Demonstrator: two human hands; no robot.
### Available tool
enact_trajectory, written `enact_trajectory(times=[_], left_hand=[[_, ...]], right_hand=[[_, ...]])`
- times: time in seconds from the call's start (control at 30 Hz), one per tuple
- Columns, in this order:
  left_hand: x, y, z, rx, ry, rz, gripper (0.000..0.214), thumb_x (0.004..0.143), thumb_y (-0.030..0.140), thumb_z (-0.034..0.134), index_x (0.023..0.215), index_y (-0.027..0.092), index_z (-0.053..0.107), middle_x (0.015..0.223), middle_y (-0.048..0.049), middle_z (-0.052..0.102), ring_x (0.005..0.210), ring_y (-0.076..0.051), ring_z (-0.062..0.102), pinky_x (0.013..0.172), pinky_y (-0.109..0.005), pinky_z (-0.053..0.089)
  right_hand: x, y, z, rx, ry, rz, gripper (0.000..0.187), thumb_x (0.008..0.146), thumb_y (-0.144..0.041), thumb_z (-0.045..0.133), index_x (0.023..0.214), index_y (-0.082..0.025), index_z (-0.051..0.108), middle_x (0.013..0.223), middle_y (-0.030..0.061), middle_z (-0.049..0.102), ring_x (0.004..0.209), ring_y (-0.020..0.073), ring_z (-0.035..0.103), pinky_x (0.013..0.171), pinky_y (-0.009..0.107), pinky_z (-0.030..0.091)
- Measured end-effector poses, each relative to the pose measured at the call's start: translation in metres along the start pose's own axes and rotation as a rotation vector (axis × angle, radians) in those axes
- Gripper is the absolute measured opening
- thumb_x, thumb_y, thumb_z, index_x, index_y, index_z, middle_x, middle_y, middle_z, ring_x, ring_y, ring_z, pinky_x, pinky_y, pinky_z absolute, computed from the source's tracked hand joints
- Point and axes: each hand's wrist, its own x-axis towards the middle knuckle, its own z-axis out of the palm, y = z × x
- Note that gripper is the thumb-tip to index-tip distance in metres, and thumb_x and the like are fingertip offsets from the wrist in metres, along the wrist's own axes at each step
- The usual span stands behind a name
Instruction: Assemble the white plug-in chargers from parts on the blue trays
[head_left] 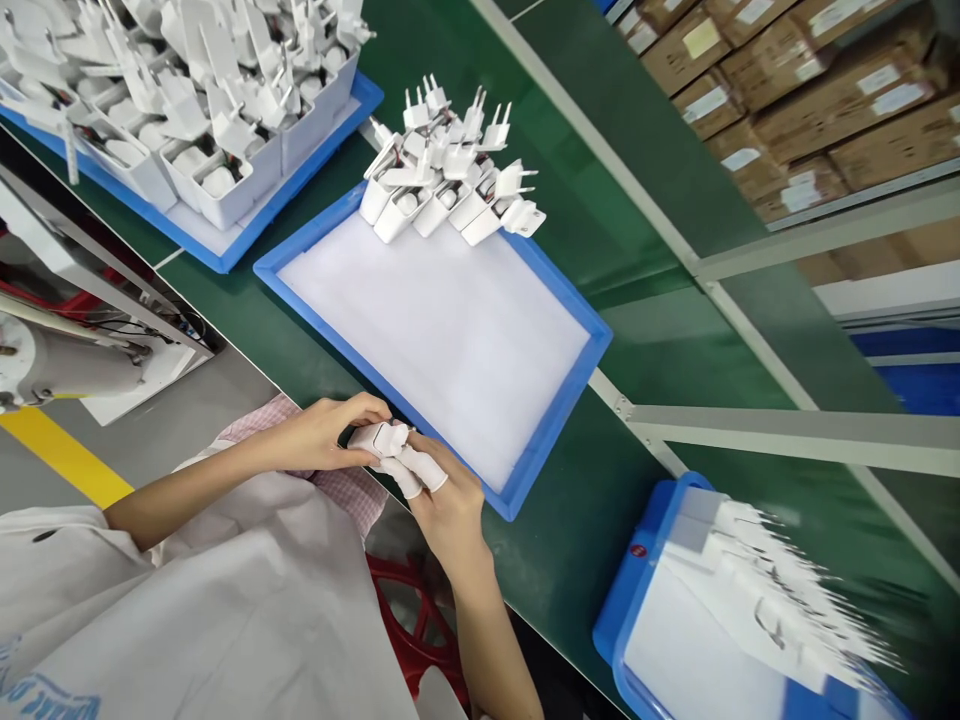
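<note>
Between my two hands, just in front of the tray's near edge, is a white plug adapter [369, 438]. My left hand [335, 430] grips its left end between thumb and fingers. On the other side my right hand [454, 500], with white finger covers on two digits, closes on the adapter's right end. The fingers partly hide the adapter, so its pins cannot be made out. Beyond them lies a blue-rimmed tray [330, 322] with a white lining. A cluster of white plug adapters [450, 170] with pins pointing up stands at its far end.
At the upper left, another blue tray [225, 258] carries white boxes heaped with adapter parts. A blue bin [637, 580] at the lower right holds rows of white adapters [780, 590]. A metal frame [750, 425] and shelved cartons [817, 90] stand along the right.
</note>
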Motion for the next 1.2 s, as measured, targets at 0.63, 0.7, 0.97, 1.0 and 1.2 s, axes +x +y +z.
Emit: enact_trajectory(times=[0.63, 0.7, 0.97, 1.0, 1.2], left_hand=[[0.005, 0.034, -0.006, -0.242, -0.101, -0.391, 0.04, 0.1, 0.044, 0.04, 0.116, 0.015, 0.062, 0.06, 0.0019, 0.056, 0.047, -0.009, 0.05, 0.044, -0.018, 0.039], [0.006, 0.033, -0.006, -0.27, -0.108, -0.422, 0.035, 0.098, 0.042, 0.044, 0.112, 0.015, 0.061, 0.057, 0.0019, 0.057, 0.047, -0.01, 0.052, 0.045, -0.018, 0.04], [0.011, 0.027, -0.01, -0.406, -0.085, -0.451, 0.034, 0.092, 0.046, 0.056, 0.104, 0.014, 0.058, 0.07, -0.0015, 0.065, 0.054, -0.013, 0.064, 0.051, -0.022, 0.053], [0.011, 0.026, -0.01, -0.422, -0.086, -0.45, 0.036, 0.091, 0.047, 0.057, 0.103, 0.014, 0.057, 0.072, -0.0017, 0.065, 0.055, -0.013, 0.064, 0.052, -0.022, 0.054], [0.011, 0.026, -0.007, -0.452, -0.076, -0.4, 0.04, 0.09, 0.05, 0.059, 0.103, 0.013, 0.056, 0.073, -0.0017, 0.065, 0.053, -0.013, 0.065, 0.051, -0.022, 0.055]], right_hand=[[-0.028, -0.001, 0.041, 0.901, 0.238, 0.818, 0.025, 0.088, -0.04, 0.06, 0.104, -0.021, 0.057, 0.109, 0.0074, 0.064, 0.045, 0.0072, 0.051, 0.038, 0.024, 0.045], [-0.026, -0.001, 0.039, 0.949, 0.238, 0.832, 0.024, 0.086, -0.039, 0.063, 0.098, -0.021, 0.055, 0.109, 0.0057, 0.063, 0.045, 0.0057, 0.048, 0.038, 0.022, 0.044], [-0.027, -0.008, 0.052, 0.857, 0.393, 0.708, 0.018, 0.092, -0.037, 0.057, 0.088, -0.019, 0.057, 0.1, 0.0044, 0.062, 0.046, 0.0047, 0.044, 0.042, 0.023, 0.048], [-0.03, -0.006, 0.054, 0.8, 0.39, 0.645, 0.017, 0.094, -0.036, 0.053, 0.09, -0.02, 0.058, 0.103, 0.005, 0.062, 0.049, 0.0063, 0.049, 0.044, 0.024, 0.05], [-0.021, 0.004, 0.041, 0.168, 0.183, 0.224, 0.031, 0.089, -0.026, 0.066, 0.119, -0.022, 0.057, 0.109, 0.0075, 0.065, 0.088, 0.0172, 0.068, 0.07, 0.027, 0.058]])
